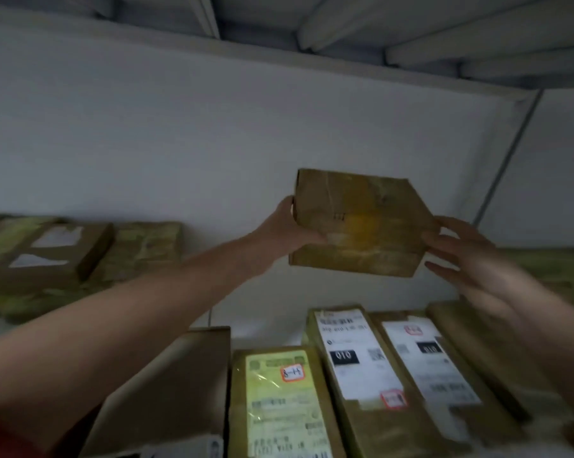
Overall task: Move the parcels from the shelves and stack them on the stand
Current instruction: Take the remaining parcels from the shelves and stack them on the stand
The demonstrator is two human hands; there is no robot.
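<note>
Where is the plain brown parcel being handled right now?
The plain brown parcel is in mid-air right of centre in the head view, gripped by the left hand and touched by the right hand, above the row of labelled parcels.

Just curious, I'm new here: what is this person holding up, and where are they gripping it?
A brown cardboard box. The left hand grips its left edge; the right hand, fingers spread, touches its right corner.

The held box (361, 223) is matt brown cardboard with glossy clear tape. Near boxes carry white paper labels (355, 355); one label (280, 404) is under shiny film. The far wall (179, 133) looks matt white.
</note>
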